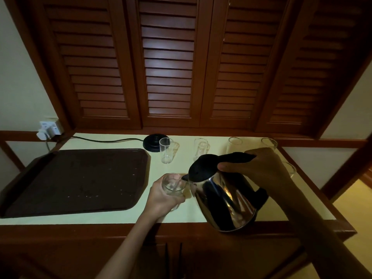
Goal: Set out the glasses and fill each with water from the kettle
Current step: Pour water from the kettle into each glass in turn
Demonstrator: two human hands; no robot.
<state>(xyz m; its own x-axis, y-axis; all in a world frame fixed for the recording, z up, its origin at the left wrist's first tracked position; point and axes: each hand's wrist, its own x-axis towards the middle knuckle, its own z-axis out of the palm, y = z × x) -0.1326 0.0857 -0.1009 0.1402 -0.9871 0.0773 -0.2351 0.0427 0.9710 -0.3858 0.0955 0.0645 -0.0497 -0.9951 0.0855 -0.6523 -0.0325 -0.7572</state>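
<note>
Hotel rm or home drinks corner, not full kitchen. Evidence: dark red-brown louvred wooden doors (169, 63) behind narrow pale-yellow counter w/ wood edging (120, 217). On top: dark brown rectangular tray (76, 178), round black kettle base (153, 139) w/ cord to white wall socket (50, 127), clear glass tumblers (166, 151), shiny steel kettle (225, 200) w/ black lid. Dim indoor light.

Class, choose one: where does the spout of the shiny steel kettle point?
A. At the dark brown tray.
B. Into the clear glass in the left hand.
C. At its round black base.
B: the right hand tilts the shiny steel kettle so its spout meets the rim of the clear glass that the left hand grips.
</note>
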